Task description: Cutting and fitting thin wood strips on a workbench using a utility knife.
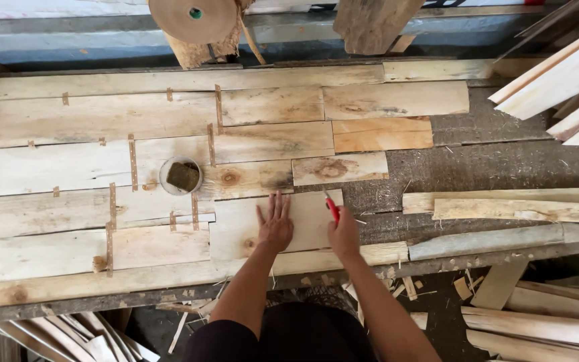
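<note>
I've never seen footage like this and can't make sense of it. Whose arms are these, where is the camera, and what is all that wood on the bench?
There is no machine here: the arms belong to a person, and the single picture comes from a camera worn on their head, looking straight down at a workbench.

On the bench lie many thin wood sheets, laid edge to edge like a patchwork and joined with short strips of brown tape. A small round dish with a dark sponge-like lump sits among them. A big roll of brown tape hangs at the far edge. Loose wood strips lie to the right.

The left hand presses flat on one wood sheet. The right hand holds a small red-handled tool, probably a knife, at that sheet's right edge.
</note>
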